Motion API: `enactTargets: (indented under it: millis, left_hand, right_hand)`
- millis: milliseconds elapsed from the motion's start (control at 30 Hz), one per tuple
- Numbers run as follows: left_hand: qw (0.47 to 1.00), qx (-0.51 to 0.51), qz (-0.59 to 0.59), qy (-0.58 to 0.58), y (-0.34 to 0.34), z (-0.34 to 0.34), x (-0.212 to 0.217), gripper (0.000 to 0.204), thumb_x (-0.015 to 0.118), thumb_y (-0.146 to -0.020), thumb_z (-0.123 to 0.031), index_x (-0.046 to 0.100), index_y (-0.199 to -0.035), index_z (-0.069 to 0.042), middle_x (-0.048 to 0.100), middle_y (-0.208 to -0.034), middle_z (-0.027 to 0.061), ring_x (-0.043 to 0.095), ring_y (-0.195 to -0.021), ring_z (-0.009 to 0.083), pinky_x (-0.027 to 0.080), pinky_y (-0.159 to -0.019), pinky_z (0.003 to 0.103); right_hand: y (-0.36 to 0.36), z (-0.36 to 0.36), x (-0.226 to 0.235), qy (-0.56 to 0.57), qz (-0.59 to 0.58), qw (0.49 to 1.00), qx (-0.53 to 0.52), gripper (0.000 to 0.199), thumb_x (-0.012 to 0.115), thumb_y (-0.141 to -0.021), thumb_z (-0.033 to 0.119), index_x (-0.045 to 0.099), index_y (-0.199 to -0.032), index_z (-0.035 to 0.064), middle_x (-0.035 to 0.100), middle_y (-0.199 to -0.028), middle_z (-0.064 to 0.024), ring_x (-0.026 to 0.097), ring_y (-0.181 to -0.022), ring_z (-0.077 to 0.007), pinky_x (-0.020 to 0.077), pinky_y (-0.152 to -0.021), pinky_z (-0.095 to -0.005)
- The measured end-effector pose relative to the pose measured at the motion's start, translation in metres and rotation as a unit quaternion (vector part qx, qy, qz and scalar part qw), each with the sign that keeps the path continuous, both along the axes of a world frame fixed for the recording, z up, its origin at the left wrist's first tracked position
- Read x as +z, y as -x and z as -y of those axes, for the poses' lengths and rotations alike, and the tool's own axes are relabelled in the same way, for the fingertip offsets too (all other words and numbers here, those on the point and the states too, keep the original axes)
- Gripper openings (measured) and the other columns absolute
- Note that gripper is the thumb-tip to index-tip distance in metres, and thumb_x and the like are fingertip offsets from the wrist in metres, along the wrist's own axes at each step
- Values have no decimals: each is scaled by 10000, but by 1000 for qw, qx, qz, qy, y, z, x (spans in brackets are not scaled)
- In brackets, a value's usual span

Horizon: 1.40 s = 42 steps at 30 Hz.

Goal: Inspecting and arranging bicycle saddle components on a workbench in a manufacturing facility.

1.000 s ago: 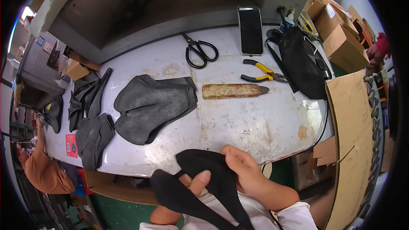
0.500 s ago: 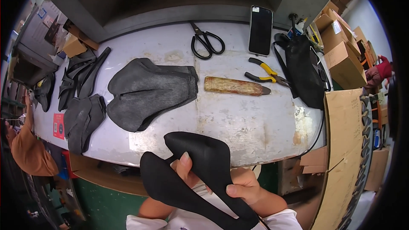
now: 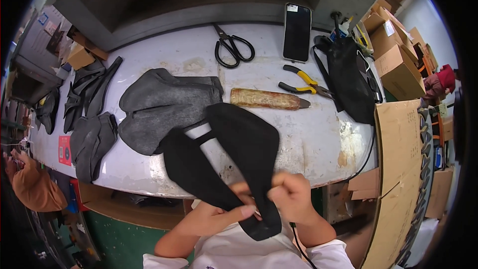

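A black bicycle saddle cover (image 3: 251, 142), with a long slot down its middle and a short bridge across the wide end, is held above the table's near edge. My left hand (image 3: 216, 217) grips its narrow part, thumb on top and fingers partly hidden behind. At the right edge of that narrow part, my right hand (image 3: 293, 195) is closed, its fingers curled against the cover and slightly blurred. Behind the held cover lies a stack of grey-black saddle pieces (image 3: 167, 97), partly overlapped by it in view. A tape-wrapped tool (image 3: 264, 98) with a short dark tip lies beyond.
Black-handled scissors (image 3: 231, 50), yellow-black pliers (image 3: 307, 82), a phone (image 3: 297, 32) and a black bag (image 3: 352, 82) lie toward the back and right. Folded dark pieces (image 3: 94, 142) are at left. Cardboard (image 3: 398, 169) stands at right. Another person's orange sleeve (image 3: 37, 184) shows far left.
The saddle cover has moved up and away from me, its wide end now over the table. My left hand has shifted from the slot near the wide end to the narrow part.
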State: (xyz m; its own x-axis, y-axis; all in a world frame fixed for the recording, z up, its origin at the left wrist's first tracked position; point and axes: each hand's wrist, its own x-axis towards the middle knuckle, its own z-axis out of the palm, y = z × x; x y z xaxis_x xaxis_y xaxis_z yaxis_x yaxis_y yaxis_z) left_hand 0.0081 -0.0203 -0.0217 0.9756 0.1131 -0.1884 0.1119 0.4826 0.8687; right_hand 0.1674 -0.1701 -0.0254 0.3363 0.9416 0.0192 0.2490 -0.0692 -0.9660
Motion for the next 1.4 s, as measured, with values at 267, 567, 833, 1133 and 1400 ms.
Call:
enactTargets:
  millis: [267,567,833,1133,1400]
  left_hand:
    - [965,255,6,-66,-4,4,13,316,552,-968,-41,467,-1255,58,696,-1011,125,645,-962,167,488,-900,306]
    - [956,218,-26,-194,10,19,11,293,573,-926,-30,542,-1210,37,677,-992,171,666,-795,190,558,-569,248]
    - [936,290,-69,186,3,18,14,677,521,-988,-251,139,-1521,-82,659,-1045,201,693,-748,224,483,-429,222]
    - [985,157,64,-18,2,3,-13,420,643,-913,-95,477,-1273,44,594,-1218,177,591,-1147,261,458,-1021,394]
    - [976,104,-27,-189,-20,-3,3,238,568,-977,-158,555,-784,-20,579,-742,0,477,-693,44,379,-613,207]
  right_hand:
    - [21,-2,-2,-97,-167,979,-66,267,676,-901,153,548,-1057,-22,636,-1100,-171,637,-934,-190,498,-792,-296]
    - [25,-12,-12,-7,-82,986,-146,278,845,-755,126,610,-839,5,646,-675,-53,581,-584,-72,438,-503,-233]
    - [38,-4,-1,-187,-375,895,-151,415,694,-834,-106,413,-1118,6,660,-897,-139,667,-849,-142,531,-699,-237]
    - [15,-4,13,-200,-452,836,-238,488,642,-876,-71,404,-1291,21,680,-924,-114,659,-817,-145,537,-733,-279]
    - [24,-27,14,-88,-392,903,-156,396,610,-935,2,397,-1267,32,625,-859,-58,610,-744,-84,503,-645,-211]
